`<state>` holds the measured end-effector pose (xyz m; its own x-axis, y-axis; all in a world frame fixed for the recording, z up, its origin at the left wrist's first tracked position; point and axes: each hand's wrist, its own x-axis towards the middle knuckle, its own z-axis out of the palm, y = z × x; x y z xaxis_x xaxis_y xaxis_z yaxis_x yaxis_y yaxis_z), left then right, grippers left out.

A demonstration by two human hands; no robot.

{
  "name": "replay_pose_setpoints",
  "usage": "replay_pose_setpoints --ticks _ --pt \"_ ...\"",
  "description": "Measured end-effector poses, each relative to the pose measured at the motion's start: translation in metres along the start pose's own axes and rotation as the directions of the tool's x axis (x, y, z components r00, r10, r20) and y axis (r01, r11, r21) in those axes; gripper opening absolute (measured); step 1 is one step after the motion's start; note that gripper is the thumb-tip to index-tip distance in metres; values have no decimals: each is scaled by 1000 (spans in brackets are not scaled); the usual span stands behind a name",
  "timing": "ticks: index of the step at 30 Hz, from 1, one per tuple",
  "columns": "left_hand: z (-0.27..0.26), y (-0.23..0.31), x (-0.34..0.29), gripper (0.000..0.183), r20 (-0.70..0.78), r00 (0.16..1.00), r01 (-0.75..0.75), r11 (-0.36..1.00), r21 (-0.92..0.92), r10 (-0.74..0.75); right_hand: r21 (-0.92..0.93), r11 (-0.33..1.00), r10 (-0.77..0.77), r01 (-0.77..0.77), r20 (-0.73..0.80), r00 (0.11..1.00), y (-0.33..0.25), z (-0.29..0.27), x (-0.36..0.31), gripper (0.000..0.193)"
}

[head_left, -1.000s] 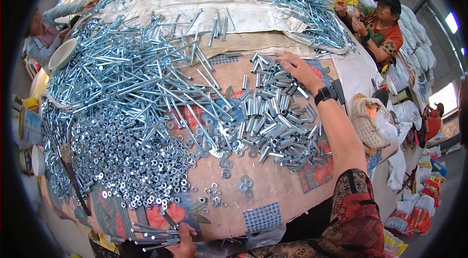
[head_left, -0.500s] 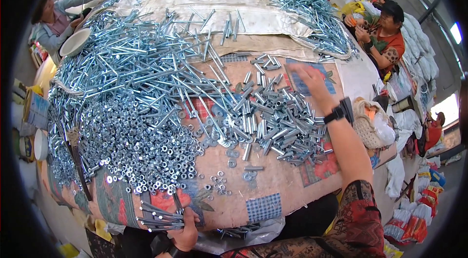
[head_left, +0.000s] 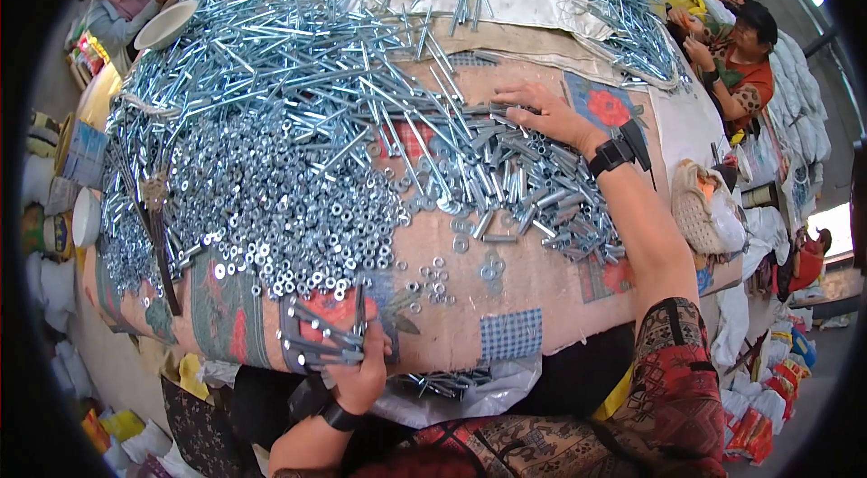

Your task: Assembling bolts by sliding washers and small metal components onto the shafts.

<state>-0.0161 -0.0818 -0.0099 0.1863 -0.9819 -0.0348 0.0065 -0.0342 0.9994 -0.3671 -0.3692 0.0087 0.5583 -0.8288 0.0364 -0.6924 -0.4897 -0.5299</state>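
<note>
My left hand (head_left: 363, 368) is closed around a bunch of long silver bolts (head_left: 323, 343) at the table's near edge; their heads point left. My right hand (head_left: 553, 117) lies palm down over the far side of a heap of short metal sleeves (head_left: 551, 176). Its fingers are stretched to the left and touch the upper sleeves. A wide pile of hex nuts (head_left: 298, 216) spreads beyond my left hand. Flat washers (head_left: 492, 269) lie loose between the nuts and the sleeves. Behind the nuts a big tangle of long bolts (head_left: 271, 72) covers the left side.
The padded table cover (head_left: 442, 334) is patched cloth. A white bowl (head_left: 166, 25) stands at the far left by one person (head_left: 126, 0); another person (head_left: 741, 54) works at the far right. A knitted bag (head_left: 700, 207) sits at the right edge. Dark wire strands (head_left: 153, 234) hang at the left.
My right hand has come down to the left onto the far edge of the sleeve heap. The view has shifted, and my left hand still grips the bolts.
</note>
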Motion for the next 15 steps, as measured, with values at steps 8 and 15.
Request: replay_pose_setpoints --ticks 8,15 --pt "7 10 3 12 -60 994 78 983 -169 -89 130 988 -104 85 148 983 -65 3 -49 30" --pt "-8 16 0 13 -11 992 124 969 -214 -130 303 945 109 -119 49 993 -94 4 -38 36"
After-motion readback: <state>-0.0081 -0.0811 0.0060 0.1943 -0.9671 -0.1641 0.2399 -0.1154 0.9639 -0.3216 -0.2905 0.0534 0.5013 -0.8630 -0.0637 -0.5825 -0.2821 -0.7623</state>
